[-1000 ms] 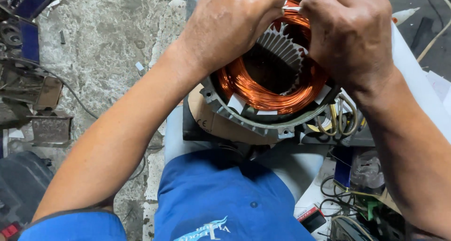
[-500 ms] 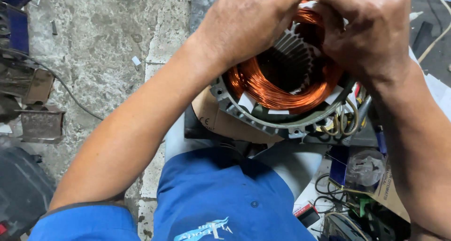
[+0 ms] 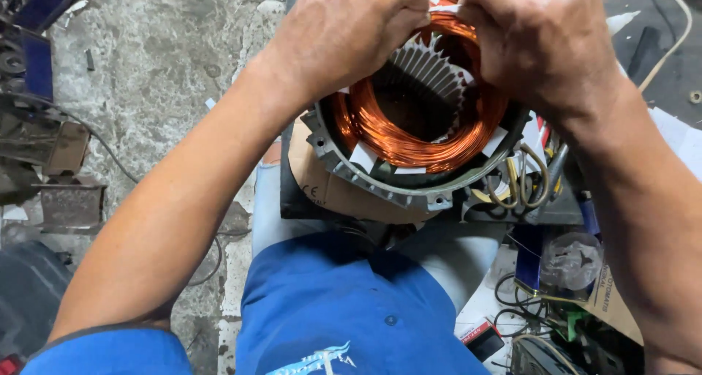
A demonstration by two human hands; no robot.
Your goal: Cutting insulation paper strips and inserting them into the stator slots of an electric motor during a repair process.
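- Working at the far rim of the copper winding (image 3: 409, 137), both hands met over the stator (image 3: 380, 188), which sat on brown cardboard (image 3: 322, 188) in front of the person's lap.
- The left hand (image 3: 344, 35) curled its fingers down onto the coil; what they pinched could not be told.
- The right hand (image 3: 541, 42) was bunched, fingertips hidden.
- Doing it well probably meant pressing evenly, keeping the white insulation strips (image 3: 362, 157) seated and sparing the wire's enamel.
- The yellow leads (image 3: 523, 185) lay just beside the housing.

head view, straight down, close over hands (image 3: 439, 46)
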